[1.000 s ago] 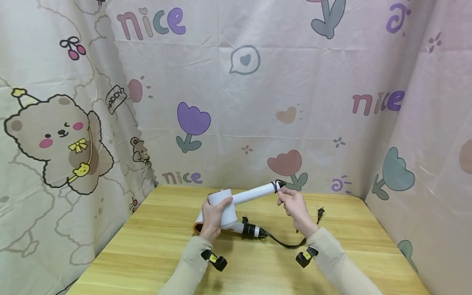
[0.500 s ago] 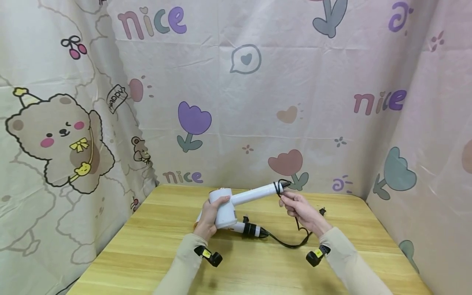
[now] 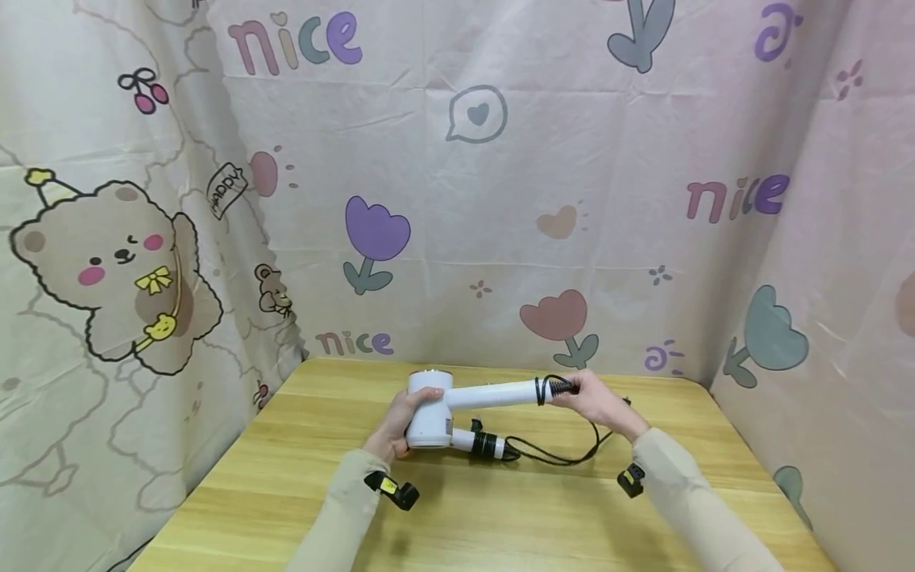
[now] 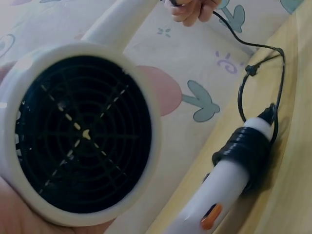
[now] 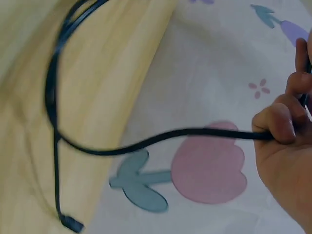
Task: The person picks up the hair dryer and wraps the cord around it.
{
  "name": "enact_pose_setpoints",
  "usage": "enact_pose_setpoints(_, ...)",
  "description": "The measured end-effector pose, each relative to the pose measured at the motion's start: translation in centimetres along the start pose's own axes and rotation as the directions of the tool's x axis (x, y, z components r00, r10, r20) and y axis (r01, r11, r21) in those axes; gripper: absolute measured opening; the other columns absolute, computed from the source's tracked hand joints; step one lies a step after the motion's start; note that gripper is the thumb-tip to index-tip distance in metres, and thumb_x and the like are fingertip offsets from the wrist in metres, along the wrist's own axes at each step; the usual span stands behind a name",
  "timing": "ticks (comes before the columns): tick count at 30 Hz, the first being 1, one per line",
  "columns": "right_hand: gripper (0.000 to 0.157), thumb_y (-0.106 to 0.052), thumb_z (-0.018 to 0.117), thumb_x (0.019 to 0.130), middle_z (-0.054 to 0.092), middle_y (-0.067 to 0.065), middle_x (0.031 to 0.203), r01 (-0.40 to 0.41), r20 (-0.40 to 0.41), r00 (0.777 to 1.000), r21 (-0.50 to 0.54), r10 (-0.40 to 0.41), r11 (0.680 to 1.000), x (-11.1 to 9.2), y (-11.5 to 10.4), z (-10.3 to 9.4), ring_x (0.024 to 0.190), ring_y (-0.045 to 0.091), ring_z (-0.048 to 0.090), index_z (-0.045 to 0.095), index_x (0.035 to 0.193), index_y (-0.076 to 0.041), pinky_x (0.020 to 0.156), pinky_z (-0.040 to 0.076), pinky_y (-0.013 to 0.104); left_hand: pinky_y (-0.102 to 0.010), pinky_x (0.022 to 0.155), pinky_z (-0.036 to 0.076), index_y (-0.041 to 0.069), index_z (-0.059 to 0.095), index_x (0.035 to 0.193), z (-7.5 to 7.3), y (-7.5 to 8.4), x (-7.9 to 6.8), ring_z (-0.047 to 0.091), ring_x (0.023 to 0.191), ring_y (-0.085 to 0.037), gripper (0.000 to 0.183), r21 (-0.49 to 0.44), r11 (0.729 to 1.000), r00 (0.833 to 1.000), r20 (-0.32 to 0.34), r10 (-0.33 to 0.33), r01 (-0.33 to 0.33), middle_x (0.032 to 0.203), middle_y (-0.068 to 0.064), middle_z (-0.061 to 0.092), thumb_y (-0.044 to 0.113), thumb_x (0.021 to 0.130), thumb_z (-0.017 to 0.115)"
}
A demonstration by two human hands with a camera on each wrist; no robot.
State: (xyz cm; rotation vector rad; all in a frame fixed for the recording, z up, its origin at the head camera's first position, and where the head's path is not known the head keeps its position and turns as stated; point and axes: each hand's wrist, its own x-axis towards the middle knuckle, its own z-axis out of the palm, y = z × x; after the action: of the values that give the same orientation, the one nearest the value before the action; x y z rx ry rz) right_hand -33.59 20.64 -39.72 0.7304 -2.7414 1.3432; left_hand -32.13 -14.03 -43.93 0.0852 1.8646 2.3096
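My left hand (image 3: 391, 425) grips the round head of a white hair dryer (image 3: 493, 395), the thumb lying across its side. The dryer is held above the table with its handle pointing right. Its dark round grille (image 4: 87, 136) fills much of the left wrist view. At the handle's end, my right hand (image 3: 600, 405) holds the black power cord (image 5: 204, 131) in curled fingers. A few turns of that cord loop round the handle's tip. Behind and below lies a second white dryer (image 3: 465, 440), black cord (image 4: 241, 153) wound round its handle.
Black cord (image 3: 565, 461) runs in a loop over the wooden table (image 3: 500, 516) towards the right. In the right wrist view a plug (image 5: 72, 223) hangs at the cord's end. A printed curtain (image 3: 457, 238) stands behind the table and at both sides.
The held dryer's handle has swung down to nearly level. My right hand has moved right and now covers the handle's tip, with the cord. My left hand has shifted slightly left.
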Motion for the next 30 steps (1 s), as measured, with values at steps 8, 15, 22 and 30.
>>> enact_pose_setpoints(8,0.010,-0.021,0.070,0.090,0.075,-0.002,0.088,0.111,0.048,0.994,-0.285,-0.101,0.952,1.2,-0.5,-1.0,0.067,0.003,0.059,0.077,0.091,-0.015,0.063,0.051,0.021,-0.046,0.071,0.061,0.005,0.044,0.130,-0.9,0.8,-0.2,0.067,0.083,-0.025,0.062,0.186,0.981,0.998,0.028,0.057,-0.061,0.106,-0.015,0.062,0.027,0.081,0.073)
enact_pose_setpoints(15,0.009,-0.029,0.075,0.086,0.075,-0.005,0.088,0.083,0.028,0.997,-0.375,-0.078,0.923,1.5,-1.6,-0.5,0.072,0.004,0.064,0.078,0.087,-0.021,0.067,0.054,0.028,-0.044,0.072,0.061,0.004,0.045,0.129,-0.7,1.4,-0.4,0.065,0.088,-0.026,0.063,0.327,0.934,0.989,0.045,0.140,-0.147,0.112,-0.019,0.060,0.019,0.078,0.079)
enact_pose_setpoints(22,0.008,-0.029,0.076,0.083,0.076,-0.002,0.089,0.051,-0.054,0.995,-0.470,-0.087,0.881,1.5,-3.0,0.5,0.063,0.003,0.059,0.079,0.083,-0.022,0.058,0.048,0.026,-0.041,0.069,0.061,0.005,0.047,0.129,0.1,1.7,-0.2,0.064,0.088,-0.027,0.068,0.395,0.899,0.979,0.011,0.202,-0.190,0.111,-0.018,0.060,0.019,0.073,0.084)
enact_pose_setpoints(30,0.011,-0.023,0.069,0.088,0.070,-0.005,0.075,0.015,-0.157,0.982,-0.478,-0.102,0.878,1.4,-3.5,1.5,0.055,0.006,0.051,0.079,0.087,-0.018,0.048,0.040,0.024,-0.038,0.063,0.061,0.003,0.047,0.128,1.1,1.7,0.0,0.063,0.088,-0.029,0.071,0.420,0.892,0.959,-0.137,0.247,-0.170,0.110,-0.020,0.059,0.027,0.072,0.084)
